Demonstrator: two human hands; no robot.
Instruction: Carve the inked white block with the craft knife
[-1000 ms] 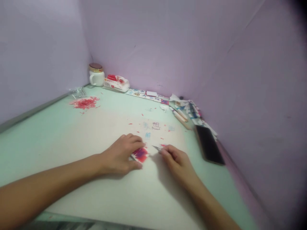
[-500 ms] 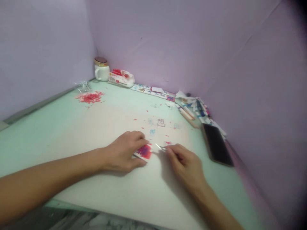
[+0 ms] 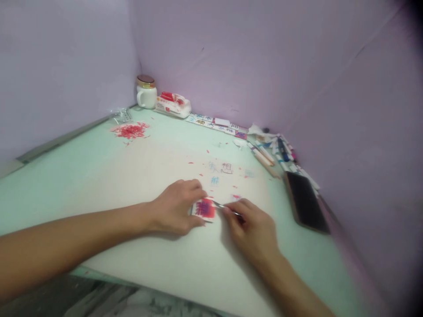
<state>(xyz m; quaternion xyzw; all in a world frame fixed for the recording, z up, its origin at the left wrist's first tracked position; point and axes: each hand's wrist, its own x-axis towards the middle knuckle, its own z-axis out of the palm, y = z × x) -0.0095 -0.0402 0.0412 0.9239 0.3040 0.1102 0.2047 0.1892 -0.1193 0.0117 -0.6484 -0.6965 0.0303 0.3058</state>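
My left hand (image 3: 178, 207) is closed around a small white block (image 3: 205, 208), thumb on the near side and fingers on the far side. The block's top is coloured red, with a purple character on it. In my right hand (image 3: 254, 224) is a slim metal carving tool (image 3: 228, 208), gripped like a pen. Its tip meets the upper right edge of the block; the exact contact is too blurred to tell. Both hands rest low over the white sheet (image 3: 158, 264). Small red shavings lie just beyond the block.
A pile of red shavings (image 3: 131, 130) lies at the far left by a clear plastic wrapper (image 3: 120, 115). A lidded white mug (image 3: 147, 94), a wipes packet (image 3: 172, 105) and a row of lettered blocks (image 3: 218, 125) line the wall. Markers (image 3: 262, 154) and a phone (image 3: 306, 201) are at the right.
The carving tool's tip has moved from just right of the block to its upper right edge. More of the block's top shows now. The whole view has shifted slightly.
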